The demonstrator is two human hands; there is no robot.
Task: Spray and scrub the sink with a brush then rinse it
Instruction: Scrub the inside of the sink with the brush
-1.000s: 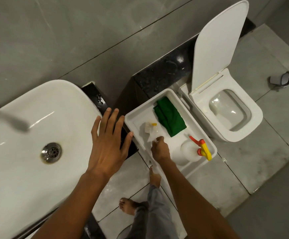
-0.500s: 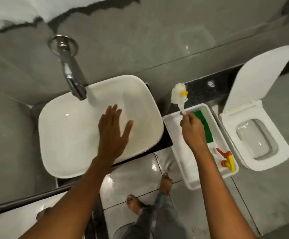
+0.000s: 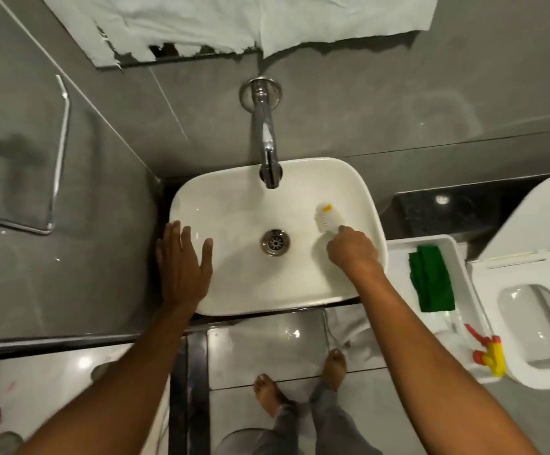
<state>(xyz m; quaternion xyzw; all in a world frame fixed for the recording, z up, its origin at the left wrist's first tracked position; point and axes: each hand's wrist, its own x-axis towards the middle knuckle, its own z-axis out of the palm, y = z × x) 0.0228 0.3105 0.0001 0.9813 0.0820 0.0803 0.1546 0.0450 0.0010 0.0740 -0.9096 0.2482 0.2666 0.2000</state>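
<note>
I have the brush down in the basin, right of the drain.

From my head view the white rounded-rectangle ceramic sink [image 3: 234, 300] fills the middle, its chrome wall tap [image 3: 264, 133] over the far rim and the round metal drain [image 3: 275, 242] at centre. Right of it, a white plastic tray [image 3: 398, 254] carries a folded green cloth [image 3: 431, 284] and a red-and-yellow spray trigger [image 3: 488, 351]. My left hand [image 3: 182, 267] lies flat with fingers spread on the sink's left rim. My right hand [image 3: 354, 249] has its fingers closed around the small white scrub brush [image 3: 326, 218], whose head lies against the basin's right slope.
</note>
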